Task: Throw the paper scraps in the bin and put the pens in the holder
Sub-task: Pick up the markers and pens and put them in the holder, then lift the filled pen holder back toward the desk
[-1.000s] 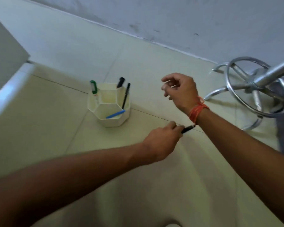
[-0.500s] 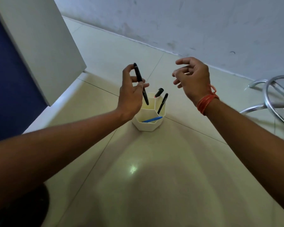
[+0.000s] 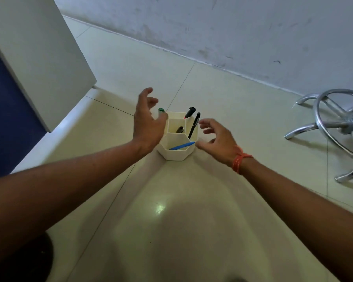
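Note:
A white pen holder (image 3: 175, 154) with several compartments stands on the tiled floor. Inside it are a blue pen (image 3: 181, 145), a tall black pen (image 3: 194, 125), a black marker (image 3: 190, 112), a green-capped pen (image 3: 161, 111) and a dark pen (image 3: 179, 129) lying low in the back compartment. My left hand (image 3: 148, 123) hovers just left of the holder with fingers spread and nothing in it. My right hand (image 3: 218, 139), with an orange thread on the wrist, is just right of the holder, fingers relaxed and empty. No paper scraps or bin are in view.
A white cabinet panel (image 3: 39, 58) and a dark blue surface (image 3: 6, 119) stand at the left. A chrome stool base (image 3: 338, 127) rests on the floor at the right. A grey wall (image 3: 232, 27) runs along the back.
My left hand picked a black pen off the floor, carried it over the holder and let it go; the pen now lies in the back compartment. My right hand came down beside the holder.

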`<state>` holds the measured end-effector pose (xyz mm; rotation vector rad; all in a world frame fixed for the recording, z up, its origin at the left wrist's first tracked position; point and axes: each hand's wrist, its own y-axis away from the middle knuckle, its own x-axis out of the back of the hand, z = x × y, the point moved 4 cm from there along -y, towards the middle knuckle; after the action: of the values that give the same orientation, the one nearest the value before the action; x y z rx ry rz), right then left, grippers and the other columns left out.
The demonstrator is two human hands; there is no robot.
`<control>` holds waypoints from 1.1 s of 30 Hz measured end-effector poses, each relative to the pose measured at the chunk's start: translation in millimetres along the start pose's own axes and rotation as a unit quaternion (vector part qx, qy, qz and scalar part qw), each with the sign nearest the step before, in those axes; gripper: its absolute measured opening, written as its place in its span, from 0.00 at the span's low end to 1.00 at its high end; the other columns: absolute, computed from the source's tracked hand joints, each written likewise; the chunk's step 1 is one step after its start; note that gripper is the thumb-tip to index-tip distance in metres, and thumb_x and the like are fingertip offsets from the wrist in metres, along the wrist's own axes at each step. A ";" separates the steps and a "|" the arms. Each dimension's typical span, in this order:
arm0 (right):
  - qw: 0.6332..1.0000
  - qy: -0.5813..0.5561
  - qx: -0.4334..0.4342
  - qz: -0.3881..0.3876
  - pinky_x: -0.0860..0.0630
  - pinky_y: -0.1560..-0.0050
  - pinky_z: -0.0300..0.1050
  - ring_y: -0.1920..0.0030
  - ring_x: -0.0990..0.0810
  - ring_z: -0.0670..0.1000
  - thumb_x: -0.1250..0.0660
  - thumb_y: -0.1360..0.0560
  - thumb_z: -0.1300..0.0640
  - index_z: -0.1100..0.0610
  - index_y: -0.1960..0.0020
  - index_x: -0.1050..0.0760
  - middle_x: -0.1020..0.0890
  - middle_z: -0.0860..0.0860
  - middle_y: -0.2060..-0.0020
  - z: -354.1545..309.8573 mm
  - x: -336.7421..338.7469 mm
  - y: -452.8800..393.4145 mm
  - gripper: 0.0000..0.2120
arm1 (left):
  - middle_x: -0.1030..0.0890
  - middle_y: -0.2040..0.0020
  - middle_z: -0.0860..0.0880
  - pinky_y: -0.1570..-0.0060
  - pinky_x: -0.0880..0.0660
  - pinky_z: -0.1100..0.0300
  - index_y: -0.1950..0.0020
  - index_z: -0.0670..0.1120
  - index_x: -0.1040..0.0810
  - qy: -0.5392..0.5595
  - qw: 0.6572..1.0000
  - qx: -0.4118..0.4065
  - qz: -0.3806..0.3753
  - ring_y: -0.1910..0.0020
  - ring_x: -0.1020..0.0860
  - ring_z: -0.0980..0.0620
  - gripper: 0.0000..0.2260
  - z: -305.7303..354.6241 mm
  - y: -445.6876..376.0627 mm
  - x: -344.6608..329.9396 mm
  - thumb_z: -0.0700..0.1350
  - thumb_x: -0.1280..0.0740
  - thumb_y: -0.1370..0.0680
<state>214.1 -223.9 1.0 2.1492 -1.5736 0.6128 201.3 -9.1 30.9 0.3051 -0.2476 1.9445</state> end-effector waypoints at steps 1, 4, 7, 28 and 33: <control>0.999 0.018 0.020 -0.018 0.21 0.49 0.45 0.41 0.24 0.48 0.28 0.35 0.53 0.50 0.37 0.28 0.23 0.49 0.40 3.4 -6.7 4.3 0.26 | 0.24 0.42 0.50 0.45 0.26 0.64 0.29 0.50 0.34 0.016 0.998 0.051 0.029 0.40 0.26 0.54 0.25 -4.8 -3.7 5.1 0.38 0.33 0.24; 0.992 0.090 0.061 -0.059 0.21 0.42 0.51 0.36 0.27 0.50 0.28 0.36 0.53 0.49 0.37 0.28 0.30 0.51 0.34 16.6 -25.2 10.9 0.27 | 0.22 0.49 0.49 0.41 0.23 0.47 0.42 0.47 0.26 0.078 0.969 0.233 0.005 0.43 0.22 0.46 0.13 -29.5 -6.0 11.2 0.46 0.38 0.26; 0.988 0.122 0.046 -0.084 0.22 0.40 0.54 0.35 0.27 0.54 0.25 0.36 0.52 0.48 0.36 0.30 0.33 0.52 0.31 27.9 -40.1 7.3 0.30 | 0.20 0.52 0.50 0.43 0.23 0.46 0.48 0.45 0.23 0.064 0.959 0.262 -0.081 0.46 0.21 0.46 0.10 -43.8 3.4 8.0 0.45 0.43 0.21; 0.994 0.060 0.072 0.059 0.17 0.49 0.46 0.46 0.22 0.49 0.21 0.34 0.52 0.58 0.45 0.24 0.21 0.53 0.42 -216.2 158.6 -39.2 0.23 | 0.16 0.48 0.51 0.37 0.25 0.47 0.54 0.58 0.21 0.102 0.982 0.127 0.099 0.43 0.20 0.51 0.15 209.5 -75.8 97.0 0.66 0.41 0.27; 0.994 0.040 0.075 0.068 0.17 0.49 0.48 0.47 0.21 0.51 0.20 0.35 0.53 0.57 0.44 0.24 0.22 0.52 0.44 -372.7 247.4 -33.5 0.23 | 0.17 0.43 0.45 0.35 0.25 0.46 0.40 0.46 0.22 0.161 0.977 0.086 0.114 0.41 0.19 0.49 0.17 382.6 -57.0 159.8 0.55 0.38 0.22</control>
<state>271.6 -198.6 445.1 2.1068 -1.6880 0.8747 232.3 32.2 446.2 0.0720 0.1031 2.2115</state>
